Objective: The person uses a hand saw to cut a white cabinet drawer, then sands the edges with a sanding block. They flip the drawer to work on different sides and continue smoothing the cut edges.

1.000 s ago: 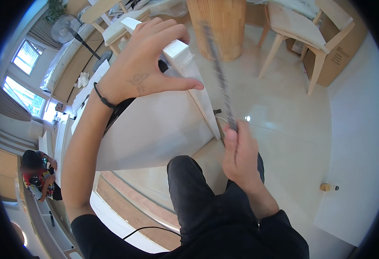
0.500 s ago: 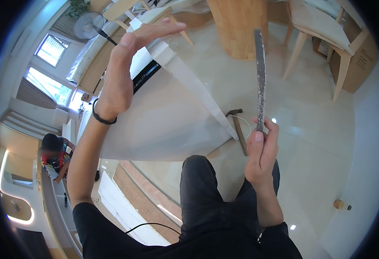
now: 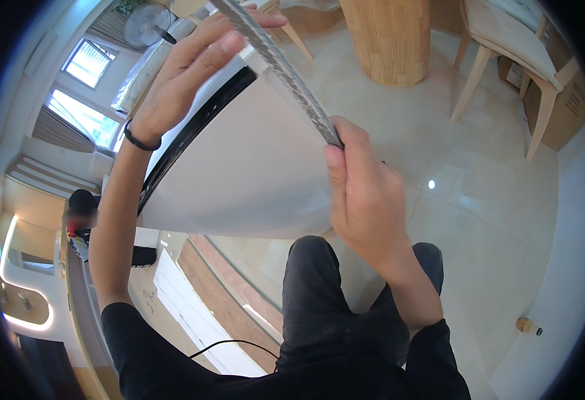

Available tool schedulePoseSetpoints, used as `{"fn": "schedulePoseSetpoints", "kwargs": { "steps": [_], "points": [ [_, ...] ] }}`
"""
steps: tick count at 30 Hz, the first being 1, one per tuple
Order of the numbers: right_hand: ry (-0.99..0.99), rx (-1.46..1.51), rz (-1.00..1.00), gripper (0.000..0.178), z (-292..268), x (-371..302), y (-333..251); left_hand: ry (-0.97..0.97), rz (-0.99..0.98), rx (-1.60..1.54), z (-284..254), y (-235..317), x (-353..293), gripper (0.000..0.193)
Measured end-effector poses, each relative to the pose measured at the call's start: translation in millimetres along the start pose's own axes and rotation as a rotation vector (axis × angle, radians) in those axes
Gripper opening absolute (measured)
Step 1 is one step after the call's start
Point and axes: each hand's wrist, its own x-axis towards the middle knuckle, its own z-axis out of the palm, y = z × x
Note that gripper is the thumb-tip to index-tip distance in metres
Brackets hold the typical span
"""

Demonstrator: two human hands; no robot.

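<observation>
A large white panel (image 3: 239, 173) with a black edge strip stands on end in front of me. My left hand (image 3: 196, 63) grips its top corner, a black band on the wrist. My right hand (image 3: 362, 193) is closed on the lower end of a long grey textured strip (image 3: 279, 67), which runs up and to the left along the panel's right edge to the left hand's fingers. My dark-trousered legs (image 3: 332, 300) are below.
A round woven column (image 3: 389, 37) and pale wooden chairs (image 3: 512, 60) stand on the tiled floor ahead. White and brown boards (image 3: 206, 307) lie on the floor at lower left. A standing fan (image 3: 142, 23) is far left. Another person (image 3: 79, 213) crouches at the left edge.
My right hand has swung the grey strip from upright at the right over to the panel's right edge. The view has drawn closer to the panel and my left hand.
</observation>
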Motion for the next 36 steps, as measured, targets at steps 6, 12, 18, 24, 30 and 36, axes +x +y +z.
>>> {"fn": "schedulePoseSetpoints", "kwargs": {
  "steps": [6, 12, 18, 24, 30, 36],
  "points": [
    [0.046, -0.068, -0.008, 0.022, 25, 10, -3, 0.075, -0.172, -0.266, 14, 9, -7, 0.042],
    [0.069, -0.073, -0.005, 0.020, 31, 8, -3, 0.044, -0.207, -0.457, 12, 9, -4, 0.044],
    [0.116, -0.104, -0.026, 0.017, 37, 5, -3, 0.062, -0.170, -0.564, 16, -12, -5, 0.043],
    [0.113, -0.138, 0.019, 0.018, 41, 13, -13, 0.006, -0.037, -0.567, 15, -26, 2, 0.043],
    [0.101, -0.151, 0.070, 0.020, 42, 14, -25, 0.121, 0.050, -0.384, 20, -31, -2, 0.045],
    [0.137, -0.206, 0.041, 0.017, 46, 21, -27, 0.122, 0.101, -0.387, 22, -36, 2, 0.044]
  ]
}}
